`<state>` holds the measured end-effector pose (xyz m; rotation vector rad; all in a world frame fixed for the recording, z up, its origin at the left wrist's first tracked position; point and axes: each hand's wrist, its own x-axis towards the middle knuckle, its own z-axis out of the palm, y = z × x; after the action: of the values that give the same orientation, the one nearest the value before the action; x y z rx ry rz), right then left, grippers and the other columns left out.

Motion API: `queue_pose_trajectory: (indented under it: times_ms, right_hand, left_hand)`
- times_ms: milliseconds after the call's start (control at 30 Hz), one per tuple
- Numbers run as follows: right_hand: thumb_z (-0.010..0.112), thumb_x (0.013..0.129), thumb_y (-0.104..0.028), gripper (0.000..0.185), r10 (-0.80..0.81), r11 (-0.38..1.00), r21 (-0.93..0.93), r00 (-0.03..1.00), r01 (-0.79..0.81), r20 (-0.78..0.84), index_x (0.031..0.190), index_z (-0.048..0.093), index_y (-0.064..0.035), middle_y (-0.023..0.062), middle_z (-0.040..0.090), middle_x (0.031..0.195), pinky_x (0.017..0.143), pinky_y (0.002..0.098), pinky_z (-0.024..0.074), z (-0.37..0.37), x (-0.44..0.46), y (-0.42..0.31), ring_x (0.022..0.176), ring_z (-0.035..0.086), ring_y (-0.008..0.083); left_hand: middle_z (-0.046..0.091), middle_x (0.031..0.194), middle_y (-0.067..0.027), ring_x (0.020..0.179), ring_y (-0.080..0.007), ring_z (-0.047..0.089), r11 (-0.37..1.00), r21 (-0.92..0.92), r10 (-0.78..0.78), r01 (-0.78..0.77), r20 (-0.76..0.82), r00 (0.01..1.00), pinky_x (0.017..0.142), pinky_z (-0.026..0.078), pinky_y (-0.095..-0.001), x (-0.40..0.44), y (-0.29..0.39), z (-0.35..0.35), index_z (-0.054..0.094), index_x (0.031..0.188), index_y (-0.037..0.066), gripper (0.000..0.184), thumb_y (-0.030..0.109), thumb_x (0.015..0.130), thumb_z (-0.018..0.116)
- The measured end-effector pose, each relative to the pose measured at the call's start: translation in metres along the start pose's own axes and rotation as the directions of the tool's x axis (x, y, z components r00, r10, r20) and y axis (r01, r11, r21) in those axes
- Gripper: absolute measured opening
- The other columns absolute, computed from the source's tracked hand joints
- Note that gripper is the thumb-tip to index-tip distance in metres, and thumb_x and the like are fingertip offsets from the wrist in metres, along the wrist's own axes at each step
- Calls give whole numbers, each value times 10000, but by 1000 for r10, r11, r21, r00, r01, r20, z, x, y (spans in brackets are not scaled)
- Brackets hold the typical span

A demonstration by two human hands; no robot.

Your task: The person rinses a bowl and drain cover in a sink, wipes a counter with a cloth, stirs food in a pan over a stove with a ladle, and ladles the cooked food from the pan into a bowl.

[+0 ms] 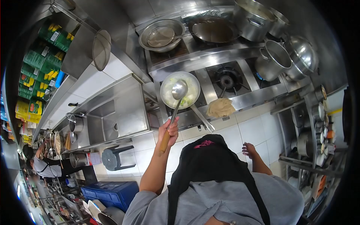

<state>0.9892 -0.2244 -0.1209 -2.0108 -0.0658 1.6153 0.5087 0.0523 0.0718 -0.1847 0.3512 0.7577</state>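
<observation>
My left hand (pixel 168 134) is closed around the wooden handle of a metal ladle (pixel 180 90). The ladle's round bowl hangs over a frying pan (pixel 162 98), hiding part of the food inside. Pale white and green chopped pieces (pixel 190 98) lie in the pan, which sits on the front left of the stove with its handle pointing towards me. Beside that handle, a crumpled beige cloth (pixel 220 108) rests on the stove's front edge. My right hand (pixel 250 150) hangs low at my side, holding nothing, its fingers loosely bent and apart.
A bare burner (pixel 226 77) is right of the pan. Behind stand a metal bowl with a strainer (pixel 162 35), a dark wok (pixel 214 30) and tall pots (pixel 255 20). Left are a sink (pixel 101 118) and grey stool (pixel 116 157). A co-worker (pixel 47 167) is far left; shelves (pixel 300 135) stand right.
</observation>
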Motion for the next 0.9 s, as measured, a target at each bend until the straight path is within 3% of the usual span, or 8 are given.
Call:
queue_pose_trajectory:
  times_ms: [200,533,900]
  right_hand:
    - [537,992,-442,404,105,994,5,994,-105,-11,1203,589,-101,94,633,1067,779,423,530,-9,-4,39,912,618,247]
    - [542,973,-413,382,99,995,18,995,-99,-6,1188,593,-101,88,636,1025,748,405,522,3,-10,29,857,616,220]
    - [538,989,-411,358,61,998,-27,998,-61,-2,1170,596,-107,86,629,999,756,404,521,14,-12,0,849,617,223]
  left_hand:
    - [463,746,-12,559,-83,472,996,-79,38,-37,11,999,457,439,-211,17,2,9,448,1360,-87,447,236,1053,482]
    - [452,736,-5,562,-80,462,989,-124,93,-83,81,992,464,441,-203,15,11,2,460,1345,-95,441,233,1050,491]
    - [452,737,-3,557,-81,445,989,-15,147,-147,4,989,459,414,-207,-13,1,2,480,1331,-71,420,253,1063,475]
